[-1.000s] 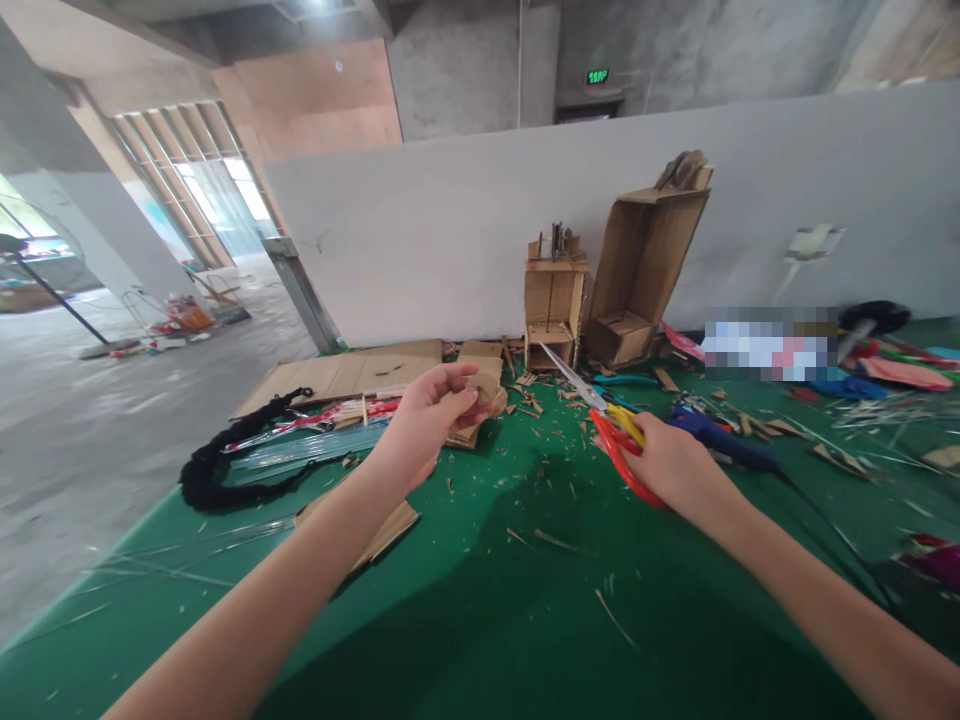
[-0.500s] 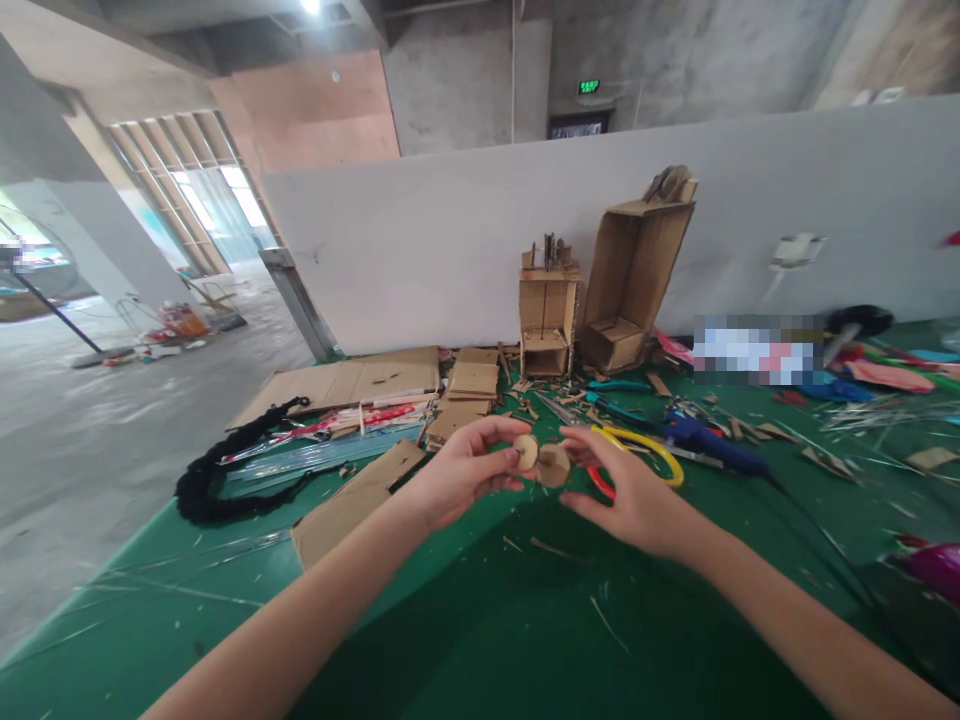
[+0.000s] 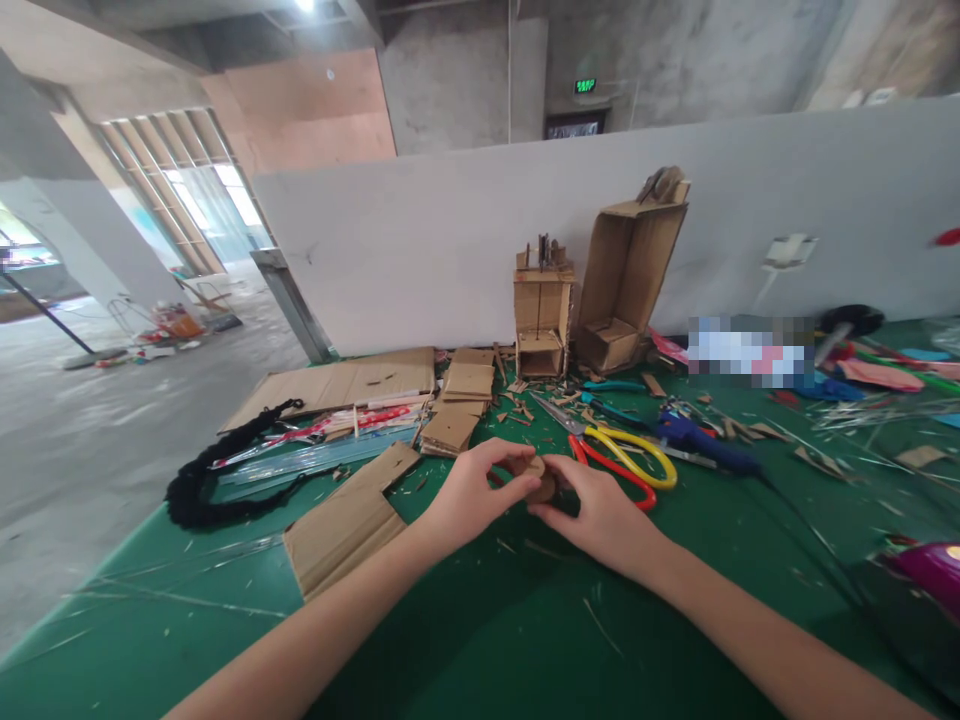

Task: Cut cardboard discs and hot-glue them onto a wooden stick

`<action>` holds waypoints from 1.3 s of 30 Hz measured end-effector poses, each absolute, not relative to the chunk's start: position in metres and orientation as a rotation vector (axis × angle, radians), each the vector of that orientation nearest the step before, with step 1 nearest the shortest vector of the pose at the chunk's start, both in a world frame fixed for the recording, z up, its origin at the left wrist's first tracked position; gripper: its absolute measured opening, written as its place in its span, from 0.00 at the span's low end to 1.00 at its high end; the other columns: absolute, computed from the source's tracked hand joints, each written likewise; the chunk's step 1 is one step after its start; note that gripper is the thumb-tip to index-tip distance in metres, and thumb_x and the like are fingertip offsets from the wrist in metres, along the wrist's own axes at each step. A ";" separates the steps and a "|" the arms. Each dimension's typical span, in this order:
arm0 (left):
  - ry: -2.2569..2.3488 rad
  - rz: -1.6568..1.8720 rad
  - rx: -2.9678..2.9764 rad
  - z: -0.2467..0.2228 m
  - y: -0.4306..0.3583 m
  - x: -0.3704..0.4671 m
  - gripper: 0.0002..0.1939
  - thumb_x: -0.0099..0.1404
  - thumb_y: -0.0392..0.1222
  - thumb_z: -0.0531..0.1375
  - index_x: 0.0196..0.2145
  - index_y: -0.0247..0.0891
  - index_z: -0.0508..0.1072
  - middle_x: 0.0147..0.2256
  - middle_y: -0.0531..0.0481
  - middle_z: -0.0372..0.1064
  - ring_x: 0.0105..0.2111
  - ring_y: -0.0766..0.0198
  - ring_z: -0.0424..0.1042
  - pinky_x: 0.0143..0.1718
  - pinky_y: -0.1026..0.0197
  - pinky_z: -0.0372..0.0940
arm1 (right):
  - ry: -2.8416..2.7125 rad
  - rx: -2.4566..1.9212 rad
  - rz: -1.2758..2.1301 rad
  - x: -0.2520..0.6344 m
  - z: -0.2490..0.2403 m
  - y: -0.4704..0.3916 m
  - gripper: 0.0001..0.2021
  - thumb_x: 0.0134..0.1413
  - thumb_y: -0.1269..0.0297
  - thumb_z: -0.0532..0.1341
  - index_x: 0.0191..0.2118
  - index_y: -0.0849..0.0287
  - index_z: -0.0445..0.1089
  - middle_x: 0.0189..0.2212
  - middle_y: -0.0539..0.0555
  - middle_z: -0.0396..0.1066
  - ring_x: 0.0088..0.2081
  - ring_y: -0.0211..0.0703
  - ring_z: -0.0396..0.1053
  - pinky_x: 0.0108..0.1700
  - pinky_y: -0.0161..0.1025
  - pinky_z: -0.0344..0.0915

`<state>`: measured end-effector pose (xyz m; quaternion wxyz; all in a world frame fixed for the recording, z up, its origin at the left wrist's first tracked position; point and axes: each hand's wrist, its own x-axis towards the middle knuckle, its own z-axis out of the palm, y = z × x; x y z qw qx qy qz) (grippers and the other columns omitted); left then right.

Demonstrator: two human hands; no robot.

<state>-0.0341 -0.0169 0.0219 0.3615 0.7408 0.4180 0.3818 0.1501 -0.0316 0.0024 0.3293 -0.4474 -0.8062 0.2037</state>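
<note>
Two small round cardboard discs (image 3: 541, 487) are held close together above the green table, near the middle of the view. My left hand (image 3: 487, 490) pinches them from the left, thumb and fingers on the discs. From the right, my right hand (image 3: 585, 500) has its fingers closed on the edge of the same discs, which partly cover each other. Just behind my right hand lie scissors (image 3: 630, 458) with red and yellow handles. A cut cardboard piece (image 3: 349, 520) rests left of my left hand.
Two cardboard structures, one small (image 3: 540, 320) and one taller (image 3: 630, 270), stand by the white partition (image 3: 412, 250). A blue glue gun (image 3: 705, 445) with its cord lies right. Black fuzzy material (image 3: 196, 490), plastic sticks (image 3: 322, 458) and cardboard sheets (image 3: 360, 380) lie left.
My right hand has moved left and closed on the discs, which are now nearer each other. Both hands have come together, and the scissors show more fully.
</note>
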 end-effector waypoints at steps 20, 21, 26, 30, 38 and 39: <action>0.899 0.867 1.708 0.014 -0.006 -0.040 0.16 0.61 0.45 0.58 0.44 0.36 0.71 0.39 0.46 0.72 0.39 0.61 0.70 0.43 0.58 0.63 | -1.920 -0.976 0.786 0.148 -0.010 -0.027 0.18 0.54 0.65 0.60 0.50 0.55 0.61 0.45 0.56 0.71 0.45 0.45 0.72 0.49 0.45 0.68; 0.883 0.874 1.666 0.014 -0.006 -0.041 0.18 0.59 0.42 0.60 0.47 0.36 0.70 0.41 0.45 0.72 0.41 0.60 0.70 0.44 0.58 0.63 | -1.932 -0.969 0.756 0.148 -0.011 -0.026 0.18 0.54 0.66 0.60 0.51 0.55 0.60 0.46 0.56 0.71 0.46 0.45 0.71 0.50 0.45 0.68; 0.900 0.902 1.443 0.017 -0.009 -0.042 0.22 0.55 0.40 0.64 0.48 0.37 0.69 0.43 0.44 0.70 0.37 0.63 0.71 0.37 0.60 0.67 | -2.007 -0.991 0.540 0.150 -0.014 -0.025 0.18 0.56 0.66 0.58 0.52 0.56 0.60 0.49 0.59 0.68 0.49 0.48 0.68 0.52 0.49 0.65; 0.814 0.866 1.220 0.018 -0.011 -0.041 0.18 0.54 0.43 0.65 0.42 0.36 0.71 0.41 0.44 0.70 0.39 0.61 0.71 0.39 0.56 0.69 | -2.039 -0.978 0.456 0.150 -0.016 -0.023 0.17 0.57 0.68 0.55 0.53 0.58 0.60 0.50 0.60 0.67 0.50 0.48 0.68 0.52 0.49 0.66; 0.787 0.925 1.153 0.015 -0.011 -0.037 0.21 0.51 0.39 0.67 0.43 0.36 0.70 0.42 0.44 0.73 0.38 0.62 0.73 0.42 0.57 0.68 | -2.103 -0.864 0.262 0.153 -0.023 -0.019 0.19 0.59 0.72 0.53 0.55 0.55 0.58 0.53 0.59 0.65 0.55 0.47 0.63 0.55 0.50 0.63; 0.790 0.938 1.180 0.014 -0.011 -0.036 0.21 0.51 0.39 0.67 0.44 0.36 0.70 0.42 0.44 0.73 0.37 0.62 0.73 0.41 0.57 0.68 | -2.107 -0.850 0.249 0.153 -0.023 -0.019 0.18 0.59 0.72 0.53 0.54 0.54 0.59 0.53 0.58 0.66 0.55 0.47 0.63 0.55 0.50 0.63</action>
